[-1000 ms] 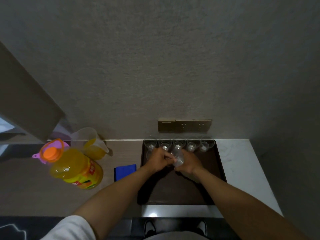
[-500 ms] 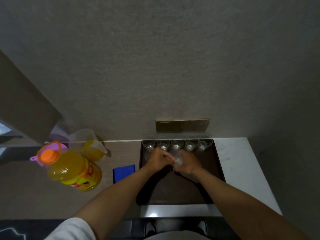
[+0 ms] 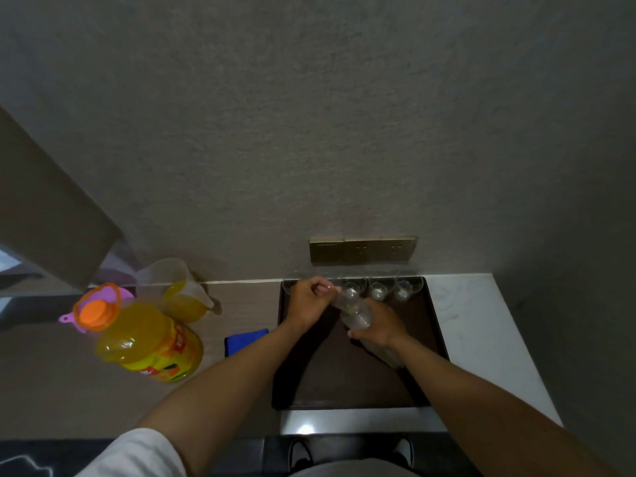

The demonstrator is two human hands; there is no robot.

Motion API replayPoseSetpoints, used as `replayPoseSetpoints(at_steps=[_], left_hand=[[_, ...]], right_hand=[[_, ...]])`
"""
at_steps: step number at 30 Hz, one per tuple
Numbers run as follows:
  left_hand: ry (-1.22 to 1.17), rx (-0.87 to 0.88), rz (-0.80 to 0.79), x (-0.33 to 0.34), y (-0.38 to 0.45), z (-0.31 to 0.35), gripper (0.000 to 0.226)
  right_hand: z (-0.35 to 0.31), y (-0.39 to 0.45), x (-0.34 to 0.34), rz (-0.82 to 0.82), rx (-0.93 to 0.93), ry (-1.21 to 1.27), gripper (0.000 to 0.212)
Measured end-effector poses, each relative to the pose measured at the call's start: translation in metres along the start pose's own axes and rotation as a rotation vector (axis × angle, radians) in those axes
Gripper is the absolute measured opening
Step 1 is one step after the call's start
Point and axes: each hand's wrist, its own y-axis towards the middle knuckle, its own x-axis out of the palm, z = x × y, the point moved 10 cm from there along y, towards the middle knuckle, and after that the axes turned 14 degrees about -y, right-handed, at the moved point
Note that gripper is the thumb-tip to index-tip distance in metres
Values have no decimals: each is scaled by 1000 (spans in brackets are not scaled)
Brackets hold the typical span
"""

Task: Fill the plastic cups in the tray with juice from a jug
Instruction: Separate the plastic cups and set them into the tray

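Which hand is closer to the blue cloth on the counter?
Left. The left hand is over the tray's left part, up and right of the blue cloth. The right hand grips the stack of cups farther right, over the tray's middle.

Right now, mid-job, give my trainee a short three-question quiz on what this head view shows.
1. True or false: the clear plastic measuring jug with orange juice stands inside the dark brown rectangular tray.
2. What does the right hand hold? A) the folded blue cloth B) a stack of clear plastic cups C) the big orange-capped juice bottle
3. Fill in: the clear cups already set down stand in a row along the tray's ____ edge, next to the wall.

Key: 1 false, it stands on the counter left of the tray. 2 B, while the left hand pinches the stack's top. 3 far.
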Motion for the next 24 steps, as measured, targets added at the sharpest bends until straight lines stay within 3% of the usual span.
replayPoseSetpoints(at_steps=[3, 8, 13, 17, 24], left_hand=[[100, 67, -30, 2, 2, 11, 14], [588, 286, -321, 32, -14, 19, 20], [805, 497, -321, 41, -32, 30, 19], [932, 545, -388, 44, -34, 16, 16], [1202, 501, -493, 57, -24, -17, 22]], right_hand=[[18, 6, 2, -4, 42, 14, 81], [30, 6, -2, -5, 68, 6, 87], [36, 3, -12, 32, 113, 22, 91], [38, 1, -16, 50, 163, 38, 87], [45, 6, -13, 56, 172, 61, 104]])
